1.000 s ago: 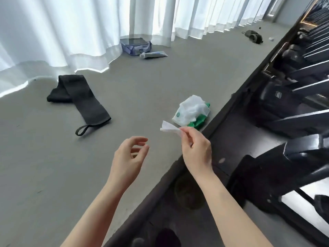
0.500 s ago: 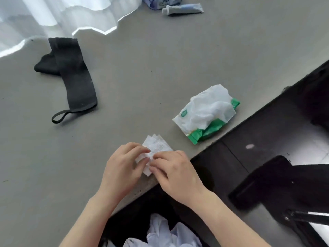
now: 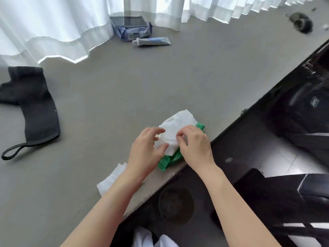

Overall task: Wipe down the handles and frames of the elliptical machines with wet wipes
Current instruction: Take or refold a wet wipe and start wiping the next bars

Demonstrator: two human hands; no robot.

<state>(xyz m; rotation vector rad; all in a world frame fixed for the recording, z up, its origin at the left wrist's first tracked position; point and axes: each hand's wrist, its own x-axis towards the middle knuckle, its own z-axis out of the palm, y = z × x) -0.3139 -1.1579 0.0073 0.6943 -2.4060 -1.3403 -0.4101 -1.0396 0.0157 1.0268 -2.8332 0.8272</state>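
A green wet wipe pack (image 3: pixel 171 157) with a crumpled white top (image 3: pixel 179 125) lies on the grey floor beside the black machine platform. My left hand (image 3: pixel 145 152) holds the pack's white top between thumb and curved fingers. My right hand (image 3: pixel 195 148) pinches the white material at the pack's top with curled fingers. A folded white wipe (image 3: pixel 112 178) lies on the floor, partly under my left forearm. The elliptical machine's black frame (image 3: pixel 288 191) fills the lower right.
A black strap with a loop (image 3: pixel 37 113) lies on the floor at left. A blue pouch (image 3: pixel 131 31) and a tube (image 3: pixel 153 41) sit by the white curtains (image 3: pixel 53 24). A dark object (image 3: pixel 302 24) lies far right. The platform edge (image 3: pixel 231 129) runs diagonally.
The folded wipe that both hands held now lies on the floor. Both hands have moved forward onto the wipe pack.
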